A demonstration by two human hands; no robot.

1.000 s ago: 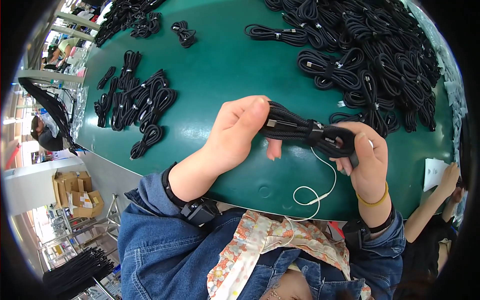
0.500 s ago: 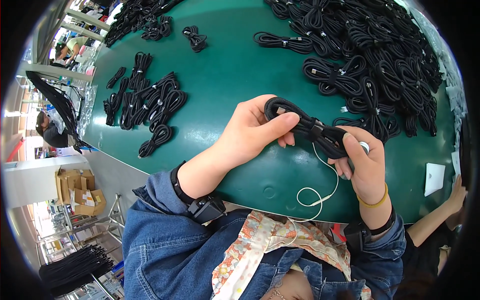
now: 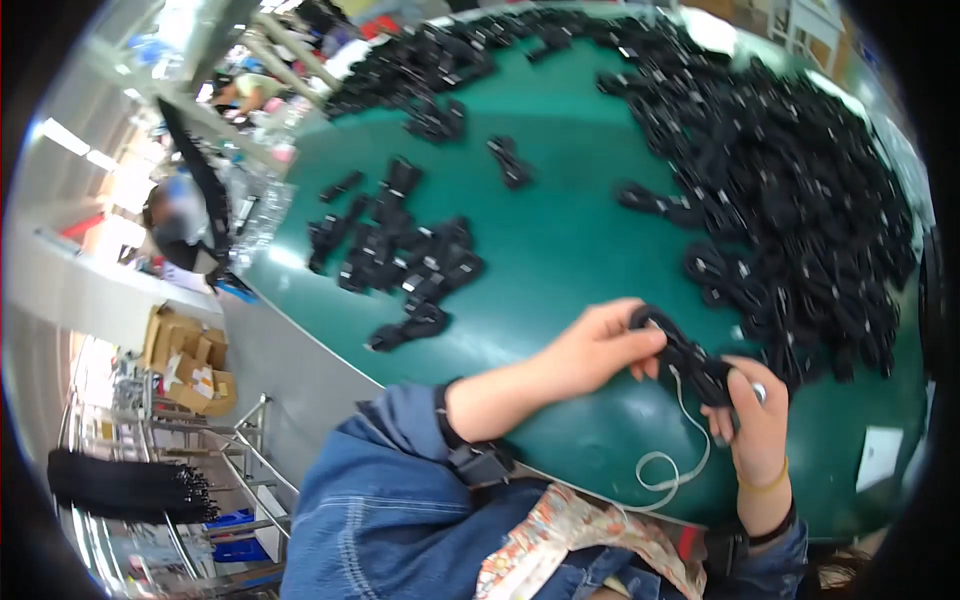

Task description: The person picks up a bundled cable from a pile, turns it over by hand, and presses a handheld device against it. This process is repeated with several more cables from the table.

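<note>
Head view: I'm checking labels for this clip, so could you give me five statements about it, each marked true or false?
1. The left hand and the right hand both hold one black cable bundle. True.
2. The tabletop is bright red. False: it is green.
3. The larger heap of cables lies on the right side of the tabletop. True.
4. A yellow band circles the left wrist. False: it is on the right wrist.
5. The cardboard boxes stand on the tabletop. False: they are off it, beyond its left edge.
</note>
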